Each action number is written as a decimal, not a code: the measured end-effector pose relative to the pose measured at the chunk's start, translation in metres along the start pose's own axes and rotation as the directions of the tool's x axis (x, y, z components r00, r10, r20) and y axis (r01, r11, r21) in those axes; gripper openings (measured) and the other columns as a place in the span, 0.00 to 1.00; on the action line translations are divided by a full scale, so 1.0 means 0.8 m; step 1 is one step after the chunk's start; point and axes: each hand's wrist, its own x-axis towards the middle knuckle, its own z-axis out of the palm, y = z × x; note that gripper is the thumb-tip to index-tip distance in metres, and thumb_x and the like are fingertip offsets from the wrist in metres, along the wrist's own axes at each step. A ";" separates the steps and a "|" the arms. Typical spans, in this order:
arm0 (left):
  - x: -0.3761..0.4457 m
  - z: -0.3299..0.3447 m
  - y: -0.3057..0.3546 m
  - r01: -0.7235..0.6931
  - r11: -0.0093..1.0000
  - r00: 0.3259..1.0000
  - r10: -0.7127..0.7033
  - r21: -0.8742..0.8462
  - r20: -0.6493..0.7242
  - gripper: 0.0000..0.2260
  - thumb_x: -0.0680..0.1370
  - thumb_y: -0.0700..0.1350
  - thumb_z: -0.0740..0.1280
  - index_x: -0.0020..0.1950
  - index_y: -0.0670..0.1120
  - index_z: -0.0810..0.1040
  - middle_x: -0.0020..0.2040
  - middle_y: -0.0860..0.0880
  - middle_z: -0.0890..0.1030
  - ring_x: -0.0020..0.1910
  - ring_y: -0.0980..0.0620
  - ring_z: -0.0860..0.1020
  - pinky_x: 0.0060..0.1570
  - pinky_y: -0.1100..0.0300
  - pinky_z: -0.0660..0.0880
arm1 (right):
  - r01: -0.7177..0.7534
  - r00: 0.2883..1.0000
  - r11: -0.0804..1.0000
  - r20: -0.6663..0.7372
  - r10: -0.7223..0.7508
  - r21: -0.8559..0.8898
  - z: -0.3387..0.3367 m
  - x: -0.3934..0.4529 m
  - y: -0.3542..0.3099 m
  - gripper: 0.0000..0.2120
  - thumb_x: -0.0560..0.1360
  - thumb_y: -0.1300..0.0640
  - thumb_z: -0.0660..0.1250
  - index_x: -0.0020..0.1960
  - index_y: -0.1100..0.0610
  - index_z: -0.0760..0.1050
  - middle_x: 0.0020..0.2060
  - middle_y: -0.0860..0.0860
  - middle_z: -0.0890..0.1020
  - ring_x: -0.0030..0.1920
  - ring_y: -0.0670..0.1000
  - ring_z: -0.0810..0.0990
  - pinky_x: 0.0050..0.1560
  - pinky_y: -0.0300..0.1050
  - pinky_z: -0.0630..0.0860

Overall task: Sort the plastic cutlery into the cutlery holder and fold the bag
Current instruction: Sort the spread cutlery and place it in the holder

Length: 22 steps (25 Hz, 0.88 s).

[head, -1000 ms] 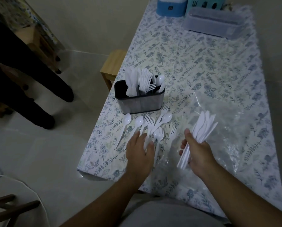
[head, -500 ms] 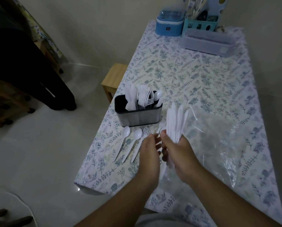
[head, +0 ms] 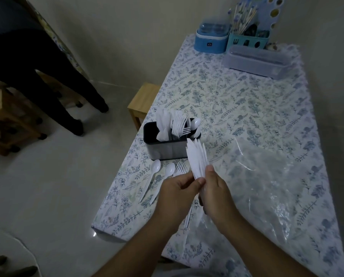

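I have one view only, from the head camera, wide-angle, looking forward and steeply down over the person's forearms. It sits close above the near end of the bench (head: pixel 237 100), whose length runs away toward the far wall at the top of the frame. Both hands fall near the centre, close to the lens. The left third looks down onto the floor (head: pixel 47 186) beside the bench.
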 end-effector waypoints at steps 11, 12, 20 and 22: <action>0.012 -0.074 0.013 -0.156 0.988 0.986 0.157 0.018 -0.061 0.15 0.78 0.34 0.70 0.62 0.48 0.83 0.55 0.53 0.86 0.57 0.55 0.84 0.62 0.50 0.79 | 0.222 0.943 0.966 0.282 -0.179 -0.132 0.026 0.013 -0.036 0.12 0.85 0.53 0.55 0.61 0.54 0.76 0.59 0.51 0.75 0.58 0.45 0.77 0.52 0.31 0.71; 0.018 -0.086 0.018 -0.188 0.981 0.979 0.190 0.039 -0.072 0.16 0.78 0.34 0.70 0.62 0.48 0.83 0.55 0.53 0.86 0.57 0.54 0.84 0.62 0.49 0.79 | 0.277 0.927 0.943 0.308 -0.213 -0.184 0.032 0.017 -0.049 0.12 0.85 0.53 0.56 0.59 0.55 0.76 0.58 0.51 0.74 0.57 0.45 0.77 0.52 0.30 0.70; 0.096 -0.174 0.117 -0.485 0.825 0.858 0.514 0.291 -0.026 0.16 0.78 0.36 0.71 0.65 0.47 0.82 0.55 0.55 0.86 0.56 0.59 0.83 0.59 0.60 0.79 | 0.639 0.768 0.712 0.282 -0.575 -0.291 0.082 0.077 -0.173 0.12 0.83 0.54 0.62 0.60 0.55 0.80 0.50 0.50 0.82 0.50 0.47 0.81 0.52 0.44 0.77; 0.121 -0.185 0.121 -0.509 0.790 0.837 0.546 0.342 -0.014 0.16 0.78 0.37 0.71 0.65 0.47 0.82 0.55 0.55 0.86 0.56 0.59 0.83 0.58 0.61 0.79 | 0.627 0.779 0.728 0.247 -0.576 -0.278 0.089 0.097 -0.183 0.12 0.81 0.52 0.65 0.60 0.51 0.82 0.49 0.51 0.86 0.50 0.52 0.84 0.56 0.54 0.80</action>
